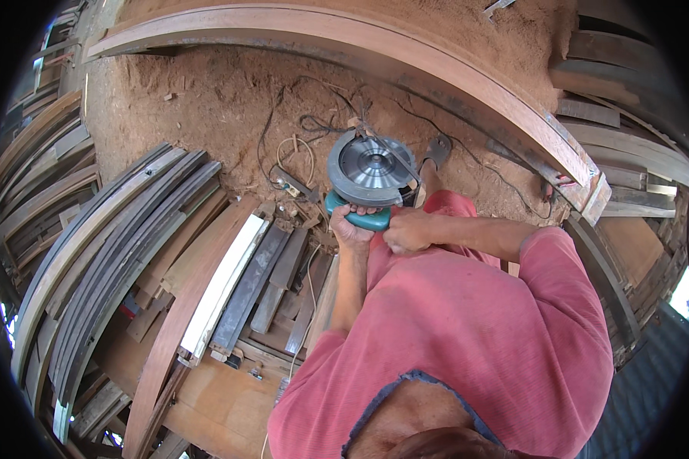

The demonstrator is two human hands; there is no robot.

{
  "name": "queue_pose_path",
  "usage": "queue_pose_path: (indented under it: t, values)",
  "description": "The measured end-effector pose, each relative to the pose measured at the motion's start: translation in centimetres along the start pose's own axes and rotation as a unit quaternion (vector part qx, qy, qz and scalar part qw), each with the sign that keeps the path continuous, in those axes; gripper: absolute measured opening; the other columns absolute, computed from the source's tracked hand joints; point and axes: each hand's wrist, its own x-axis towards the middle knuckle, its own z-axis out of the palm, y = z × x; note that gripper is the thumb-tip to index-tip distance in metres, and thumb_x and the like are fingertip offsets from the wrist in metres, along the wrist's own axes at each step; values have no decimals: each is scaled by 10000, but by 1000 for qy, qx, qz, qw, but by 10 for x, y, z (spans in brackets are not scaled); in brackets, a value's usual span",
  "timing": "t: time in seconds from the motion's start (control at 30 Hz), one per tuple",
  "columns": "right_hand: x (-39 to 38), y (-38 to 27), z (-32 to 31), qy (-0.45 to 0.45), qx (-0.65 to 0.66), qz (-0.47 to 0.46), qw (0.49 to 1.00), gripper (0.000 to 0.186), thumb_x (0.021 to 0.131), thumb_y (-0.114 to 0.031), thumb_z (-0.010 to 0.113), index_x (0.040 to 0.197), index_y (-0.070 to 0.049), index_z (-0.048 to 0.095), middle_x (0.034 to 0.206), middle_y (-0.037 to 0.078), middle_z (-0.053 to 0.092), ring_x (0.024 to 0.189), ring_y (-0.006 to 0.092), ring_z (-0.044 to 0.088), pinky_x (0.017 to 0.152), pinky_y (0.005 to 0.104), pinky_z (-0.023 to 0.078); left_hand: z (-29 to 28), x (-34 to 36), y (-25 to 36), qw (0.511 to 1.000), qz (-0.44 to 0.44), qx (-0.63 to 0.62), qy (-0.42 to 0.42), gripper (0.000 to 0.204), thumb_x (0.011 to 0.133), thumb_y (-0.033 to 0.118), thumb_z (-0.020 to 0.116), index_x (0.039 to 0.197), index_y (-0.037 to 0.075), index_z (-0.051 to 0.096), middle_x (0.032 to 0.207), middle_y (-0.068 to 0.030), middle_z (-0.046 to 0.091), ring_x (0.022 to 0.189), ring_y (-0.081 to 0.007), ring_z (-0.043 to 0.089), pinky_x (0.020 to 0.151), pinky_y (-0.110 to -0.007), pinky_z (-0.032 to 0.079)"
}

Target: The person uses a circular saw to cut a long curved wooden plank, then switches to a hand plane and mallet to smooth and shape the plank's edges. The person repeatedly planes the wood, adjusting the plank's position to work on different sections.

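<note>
Before the shirt (452,321), a circular saw (373,172) points lengthwise away.

Brown dusty ground (214,96) before you, weathered grey wooden boards (122,256) stacked leftward, grey corrugated sheet (658,382), bright white daylight (686,298) at your right

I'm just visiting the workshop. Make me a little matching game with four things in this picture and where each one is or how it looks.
Column one
1. Left hand
2. Round disc
3. White board
4. Shirt

Column two
A. Pink, on the person wearing it
B. Lying between a reddish-brown plank and a dark grey board
C. Fingers curled on the teal housing of the power tool
D. Shiny silver metal, partly ringed by a grey guard

Right pairs: 1-C, 2-D, 3-B, 4-A
</note>
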Motion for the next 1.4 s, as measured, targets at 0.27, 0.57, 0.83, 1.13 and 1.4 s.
queue_pose_path:
  t: [0.27,0.57,0.83,1.13,1.4]
  values:
    - [3,10,10,33,28,11,999,215,778,-241,622,724,-53,713,763,197,703,738,406,690,692,533,547,-22,-3,5,999,26,-36,-2,106,716,126,628,725,90,528,680,-21,510,666,-187,532,708,-381,474]
    - [6,20,11,20,35,38,998,228,791,-245,624,697,-46,681,774,194,706,777,410,693,739,527,545,-17,0,6,999,32,-23,-1,107,723,136,626,742,85,533,678,-20,507,664,-186,522,698,-376,473]
    - [-2,33,-1,17,-3,16,1000,235,799,-274,617,758,-63,712,773,185,706,773,392,694,725,503,546,-6,5,0,1000,26,-3,-8,108,739,131,615,747,93,514,684,-17,500,671,-183,518,707,-373,468]
    - [-8,4,-13,29,47,-10,998,223,785,-239,637,709,-35,689,780,220,697,778,408,694,726,528,541,4,16,-1,1000,8,-7,9,110,718,122,625,743,96,521,693,-17,505,662,-183,525,687,-381,475]
    - [-12,3,-24,1,38,32,999,231,821,-243,602,761,-41,696,811,204,707,805,415,689,736,534,535,7,20,0,1000,3,-5,-3,106,719,124,630,745,98,530,686,-8,504,653,-180,523,682,-386,485]
